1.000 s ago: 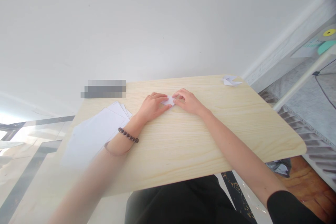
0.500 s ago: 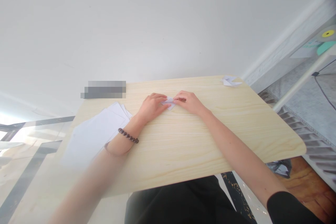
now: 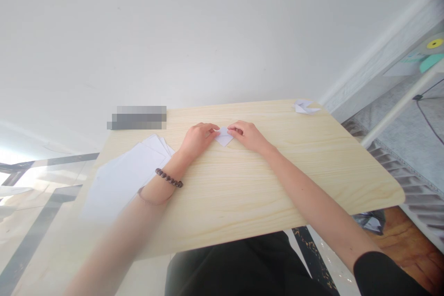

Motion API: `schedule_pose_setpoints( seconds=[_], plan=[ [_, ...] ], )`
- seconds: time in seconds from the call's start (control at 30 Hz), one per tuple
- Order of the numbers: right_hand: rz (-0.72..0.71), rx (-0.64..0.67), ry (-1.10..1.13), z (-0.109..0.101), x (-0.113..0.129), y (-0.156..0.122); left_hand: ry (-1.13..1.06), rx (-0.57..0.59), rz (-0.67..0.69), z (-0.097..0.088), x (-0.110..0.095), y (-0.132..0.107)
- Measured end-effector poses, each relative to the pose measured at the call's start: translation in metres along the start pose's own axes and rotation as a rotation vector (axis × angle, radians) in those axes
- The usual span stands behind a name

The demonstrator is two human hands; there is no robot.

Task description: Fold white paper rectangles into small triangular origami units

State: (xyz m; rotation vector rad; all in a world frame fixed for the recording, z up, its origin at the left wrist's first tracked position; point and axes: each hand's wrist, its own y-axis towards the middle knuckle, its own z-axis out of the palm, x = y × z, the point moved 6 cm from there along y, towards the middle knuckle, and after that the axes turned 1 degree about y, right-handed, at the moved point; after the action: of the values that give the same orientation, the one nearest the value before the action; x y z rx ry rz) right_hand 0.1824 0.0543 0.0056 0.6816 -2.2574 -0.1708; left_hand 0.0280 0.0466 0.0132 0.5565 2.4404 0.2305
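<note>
A small folded piece of white paper [image 3: 225, 137] lies near the middle of the table, diamond-shaped, one corner pointing toward me. My left hand [image 3: 200, 139] pinches its left corner between thumb and fingers. On the opposite side, my right hand [image 3: 249, 136] grips the right corner the same way. A faint crease runs across the paper between the two hands. The undersides of the fingertips are hidden.
Loose sheets of white paper [image 3: 128, 173] lie at the left of the wooden table [image 3: 236, 203]. A folded paper shape [image 3: 305, 107] sits at the far right corner. At the back left is a blurred-out dark object [image 3: 138, 121]. A wall [image 3: 208, 32] stands behind the table.
The left fingers have drawn back from over the paper to its left corner. More of the paper now shows, lying flatter as a diamond. The right hand has barely moved.
</note>
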Motion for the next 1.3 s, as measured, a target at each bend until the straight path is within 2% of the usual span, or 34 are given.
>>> schedule_pose_setpoints(
  seconds=[0.4, 0.53, 0.7, 0.97, 1.17, 1.3],
  plan=[
    [0.075, -0.108, -0.153, 0.009, -0.007, 0.004, 0.119, -0.032, 0.031, 0.005, -0.001, 0.001],
    [0.099, -0.111, -0.168, 0.009, -0.006, 0.005, 0.135, -0.048, -0.018, 0.004, 0.003, 0.001],
    [0.176, -0.124, -0.202, 0.008, -0.004, 0.004, 0.078, -0.007, -0.085, 0.006, 0.011, 0.004],
    [0.238, -0.150, -0.260, 0.008, -0.003, 0.004, 0.166, 0.005, -0.144, 0.008, 0.016, 0.003],
    [0.254, -0.152, -0.291, 0.009, -0.003, 0.004, 0.206, 0.020, -0.115, 0.008, 0.015, 0.002],
    [0.199, -0.143, -0.266, 0.009, -0.002, 0.003, 0.232, 0.024, -0.085, 0.008, 0.015, 0.000]
  ],
)
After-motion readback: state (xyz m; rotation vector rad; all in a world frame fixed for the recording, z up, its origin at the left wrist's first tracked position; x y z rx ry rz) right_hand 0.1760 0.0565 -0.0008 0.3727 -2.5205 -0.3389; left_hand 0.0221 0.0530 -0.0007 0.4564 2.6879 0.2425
